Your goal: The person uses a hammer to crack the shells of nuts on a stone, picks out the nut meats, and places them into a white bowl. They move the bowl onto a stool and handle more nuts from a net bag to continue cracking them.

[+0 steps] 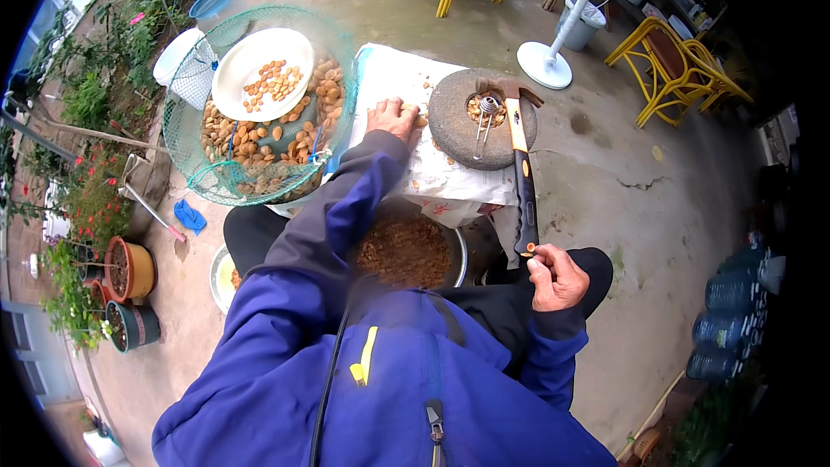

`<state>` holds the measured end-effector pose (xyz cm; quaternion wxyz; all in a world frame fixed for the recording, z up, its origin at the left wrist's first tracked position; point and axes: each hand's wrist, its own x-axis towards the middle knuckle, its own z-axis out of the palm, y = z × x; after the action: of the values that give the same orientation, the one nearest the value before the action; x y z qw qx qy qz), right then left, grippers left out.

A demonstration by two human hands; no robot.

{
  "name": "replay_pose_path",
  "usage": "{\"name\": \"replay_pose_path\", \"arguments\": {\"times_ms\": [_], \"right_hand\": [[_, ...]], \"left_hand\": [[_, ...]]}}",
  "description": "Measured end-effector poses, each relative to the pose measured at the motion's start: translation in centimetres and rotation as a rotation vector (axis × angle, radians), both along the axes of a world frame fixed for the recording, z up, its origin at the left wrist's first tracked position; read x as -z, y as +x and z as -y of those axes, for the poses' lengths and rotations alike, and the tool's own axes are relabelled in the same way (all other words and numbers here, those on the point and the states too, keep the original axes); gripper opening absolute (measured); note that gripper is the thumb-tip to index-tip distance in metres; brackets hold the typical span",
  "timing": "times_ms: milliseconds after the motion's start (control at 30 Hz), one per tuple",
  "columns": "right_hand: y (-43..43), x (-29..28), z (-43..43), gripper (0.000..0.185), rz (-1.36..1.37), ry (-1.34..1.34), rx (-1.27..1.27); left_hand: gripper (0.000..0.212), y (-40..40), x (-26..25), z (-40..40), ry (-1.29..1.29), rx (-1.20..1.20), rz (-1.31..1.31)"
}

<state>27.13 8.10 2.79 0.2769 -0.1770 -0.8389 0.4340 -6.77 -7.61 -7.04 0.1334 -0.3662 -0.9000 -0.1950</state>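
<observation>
My left hand (392, 118) rests on the paper-covered stand (389, 74), fingers down beside a few tan pits; whether it holds one is hidden. To its right sits a round grey stone (450, 110), its central hollow containing shell pieces. A coiled wire holder (486, 123) lies across the hollow. A claw hammer (522, 175) rests on the stone, its black handle reaching towards me. By the handle's end, my right hand (557, 277) pinches a small orange-brown shell piece (530, 248) at its fingertips.
Left of the stand, a green net basket (175, 136) holds pits and a white bowl (227, 87) of kernels. A metal basin (462, 256) of brown shell fragments sits between my legs. Farther off are a pedestal fan (551, 58), rattan chairs (661, 71), flowerpots (131, 266) and water jugs (720, 327).
</observation>
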Motion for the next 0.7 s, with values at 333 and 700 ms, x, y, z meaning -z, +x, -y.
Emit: {"name": "replay_pose_path", "arguments": {"times_ms": [333, 700], "right_hand": [[-6.3, -3.6, -3.8, 0.025, 0.033, 0.203, 0.029], [-18.6, 2.2, -2.9, 0.023, 0.389, 0.811, -0.258]], "left_hand": [[0.027, -1.5, -0.8, -1.3, -0.215, -0.248, 0.186], [0.008, -3.3, 1.9, -0.6, 0.696, -0.387, 0.455]]}}
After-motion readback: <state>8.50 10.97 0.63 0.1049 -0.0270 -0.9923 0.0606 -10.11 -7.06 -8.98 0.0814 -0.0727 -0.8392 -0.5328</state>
